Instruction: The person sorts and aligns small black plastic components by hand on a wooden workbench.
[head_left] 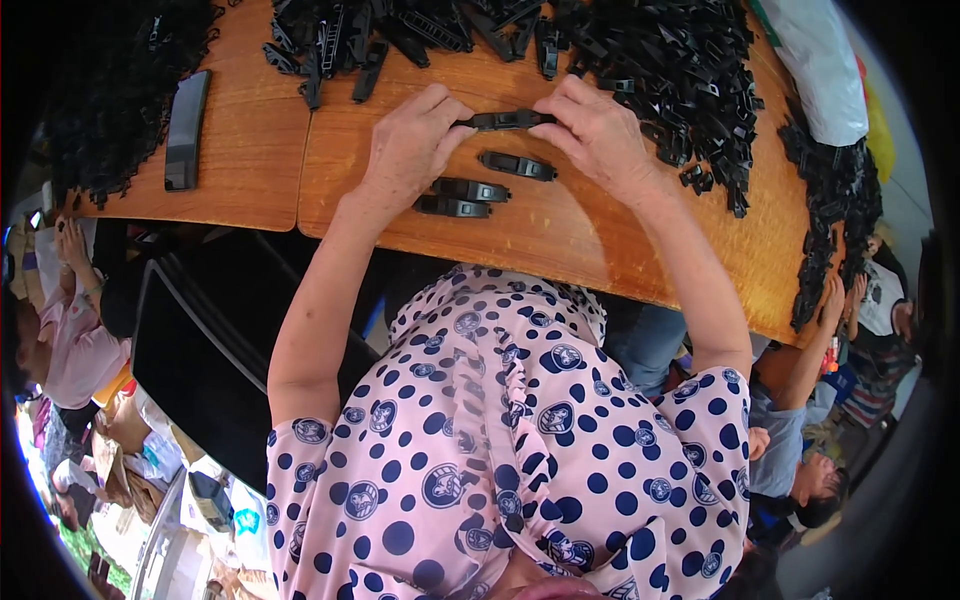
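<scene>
Two hands are working over the brown bench (600, 240). The left hand (420, 140) is pinching one end of a small black piece (506, 121), at the piece's 9 o'clock. The right hand (595, 130) is pinching the other end, at 3 o'clock. So both hands are closing their fingers on it. Three spare pieces (518, 165) are lying near: one at 6 o'clock from the held one, two at 7 o'clock. A big heap (690, 70) of black bits is sitting at 2 o'clock, and loose bits (371, 70) are lying at 10 o'clock.

I think the person is fitting or pressing the ends of the piece. The next move seems to be calling for a steady, even squeeze from both hands.

The fingertips are covering the piece's ends, so I can't tell if anything is clicking in. I also can't tell if the piece is touching the bench. The top edge is cutting off the loose bits, and the dark heap (120, 90) at 9 o'clock is melting into the black rim.
</scene>
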